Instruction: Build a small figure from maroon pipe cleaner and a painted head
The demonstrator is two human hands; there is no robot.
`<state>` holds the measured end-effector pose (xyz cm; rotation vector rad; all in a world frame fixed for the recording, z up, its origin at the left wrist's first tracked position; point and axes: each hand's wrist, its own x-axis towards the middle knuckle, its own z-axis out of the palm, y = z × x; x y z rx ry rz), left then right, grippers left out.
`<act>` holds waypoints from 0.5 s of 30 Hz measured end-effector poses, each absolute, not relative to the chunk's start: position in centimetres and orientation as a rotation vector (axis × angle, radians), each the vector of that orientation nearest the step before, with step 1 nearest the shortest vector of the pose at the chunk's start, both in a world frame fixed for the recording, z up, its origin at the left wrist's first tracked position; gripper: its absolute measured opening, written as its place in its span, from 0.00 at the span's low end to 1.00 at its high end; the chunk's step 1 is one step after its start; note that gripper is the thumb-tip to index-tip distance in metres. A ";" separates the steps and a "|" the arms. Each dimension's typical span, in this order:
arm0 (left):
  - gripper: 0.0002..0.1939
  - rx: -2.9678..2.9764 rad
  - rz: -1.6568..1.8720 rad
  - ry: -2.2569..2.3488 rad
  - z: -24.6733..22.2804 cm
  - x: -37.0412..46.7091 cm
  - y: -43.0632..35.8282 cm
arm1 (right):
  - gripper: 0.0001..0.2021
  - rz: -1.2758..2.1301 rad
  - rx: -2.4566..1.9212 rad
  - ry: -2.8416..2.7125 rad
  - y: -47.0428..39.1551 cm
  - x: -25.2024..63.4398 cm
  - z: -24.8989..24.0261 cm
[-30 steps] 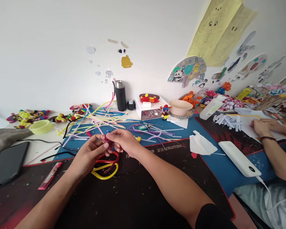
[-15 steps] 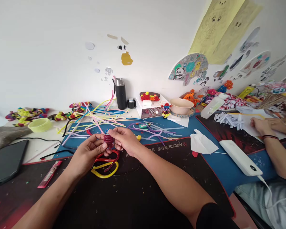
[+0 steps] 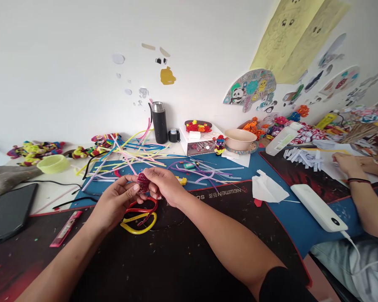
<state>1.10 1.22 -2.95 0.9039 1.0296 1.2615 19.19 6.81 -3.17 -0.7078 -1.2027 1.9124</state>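
A small dark-red, coiled or woven figure piece (image 3: 143, 183) is pinched between both hands above the black desk mat. My left hand (image 3: 122, 195) grips it from the left, thumb and fingertips on its side. From the right, my right hand (image 3: 164, 184) closes on it with thumb and forefinger at the top. The fingers cover part of the piece. Just below hang or lie loops of red cord (image 3: 151, 205) and yellow cord (image 3: 138, 228); whether they join the piece I cannot tell.
Many coloured strips (image 3: 135, 155) lie behind my hands. A black flask (image 3: 159, 123), a beige bowl (image 3: 240, 140) and a small colourful figure (image 3: 220, 145) stand at the back. A phone (image 3: 12, 214) lies left, a white power bank (image 3: 318, 207) right, beside another person's arm (image 3: 365, 197).
The dark-red piece has turned in my fingers; the bluish tip at its top no longer shows. Both hands stay in nearly the same place.
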 end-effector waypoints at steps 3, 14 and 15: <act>0.27 0.898 1.245 1.017 -3.1 1.0 1.2 | 0.30 1.889 -0.716 -1.211 6.9 19.2 -3.3; 0.26 0.937 1.239 1.044 -3.4 1.1 1.1 | 0.32 1.867 -0.717 -1.193 6.9 19.1 -3.3; 0.26 0.949 1.245 1.046 -3.4 1.1 1.1 | 0.33 1.871 -0.710 -1.184 6.8 19.1 -3.3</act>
